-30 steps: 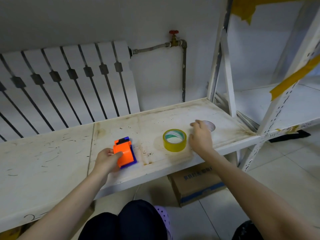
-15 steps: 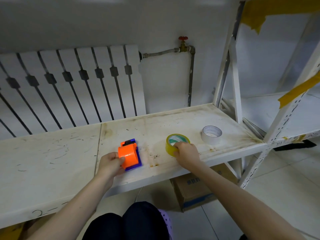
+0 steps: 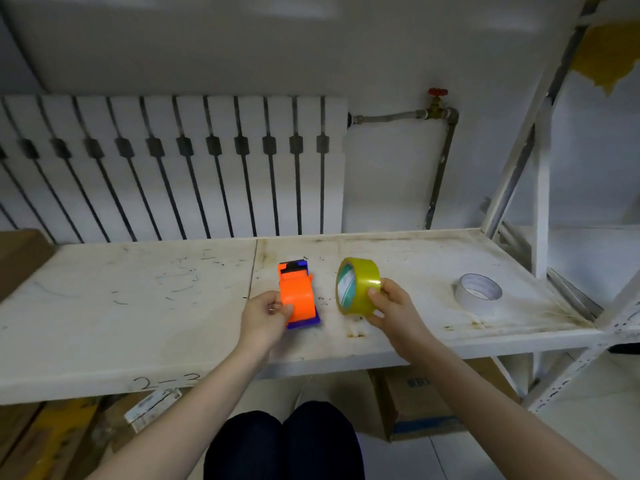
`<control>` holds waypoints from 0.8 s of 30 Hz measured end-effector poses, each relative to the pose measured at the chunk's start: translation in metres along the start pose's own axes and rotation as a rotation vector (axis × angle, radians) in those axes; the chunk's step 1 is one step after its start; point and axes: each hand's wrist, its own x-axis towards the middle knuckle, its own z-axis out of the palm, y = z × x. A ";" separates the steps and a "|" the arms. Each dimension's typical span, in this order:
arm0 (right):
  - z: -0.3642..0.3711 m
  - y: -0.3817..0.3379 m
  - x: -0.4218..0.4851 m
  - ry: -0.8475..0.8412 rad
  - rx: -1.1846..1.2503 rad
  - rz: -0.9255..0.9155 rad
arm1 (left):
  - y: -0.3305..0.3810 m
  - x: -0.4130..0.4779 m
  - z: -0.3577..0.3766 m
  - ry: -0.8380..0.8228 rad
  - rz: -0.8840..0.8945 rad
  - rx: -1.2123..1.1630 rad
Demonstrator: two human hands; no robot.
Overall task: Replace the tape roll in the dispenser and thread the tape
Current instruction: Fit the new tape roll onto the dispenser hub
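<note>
The person's left hand (image 3: 264,315) sits just left of frame centre, fingers wrapped around the near end of the orange and blue tape dispenser (image 3: 297,295). The dispenser rests on the stained white shelf board (image 3: 138,306), its black front end pointing away toward the radiator (image 3: 173,168) in the upper left. The right hand (image 3: 393,311), just right of centre, grasps the yellow tape roll (image 3: 356,287); the thumb presses on the roll's outer band and the fingers curl under it. The roll is held on edge, its open core with green-printed liner facing left toward the dispenser, close beside it but not touching. Whether it clears the board cannot be judged. A white tape roll (image 3: 478,292) lies flat at the right of the board, well apart from both hands. A cardboard box (image 3: 415,407) stands on the floor beneath.
</note>
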 end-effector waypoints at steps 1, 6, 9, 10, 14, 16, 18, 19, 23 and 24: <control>0.007 -0.003 -0.001 0.012 0.019 -0.018 | -0.002 0.001 -0.001 0.011 0.032 0.026; 0.035 -0.010 0.001 0.043 -0.088 -0.143 | -0.002 -0.007 -0.002 0.035 0.161 0.090; 0.048 -0.009 -0.002 0.013 -0.139 -0.190 | 0.004 -0.014 -0.004 0.046 0.201 0.072; 0.051 -0.007 -0.003 0.002 -0.146 -0.195 | 0.006 -0.016 -0.005 0.054 0.212 0.051; 0.058 -0.002 -0.010 -0.041 -0.149 -0.219 | 0.013 -0.017 -0.012 0.055 0.202 -0.031; 0.058 -0.001 -0.012 -0.073 -0.139 -0.224 | 0.014 -0.016 -0.017 0.046 0.200 -0.035; 0.056 -0.001 -0.013 -0.096 -0.133 -0.216 | 0.015 -0.016 -0.021 0.032 0.201 -0.022; 0.056 -0.001 -0.014 -0.100 -0.131 -0.209 | 0.015 -0.016 -0.022 0.027 0.199 -0.011; 0.056 0.001 -0.014 -0.093 -0.108 -0.167 | 0.014 -0.015 -0.022 0.014 0.189 0.039; 0.056 0.002 -0.013 -0.088 -0.113 -0.158 | 0.014 -0.015 -0.021 0.008 0.190 0.051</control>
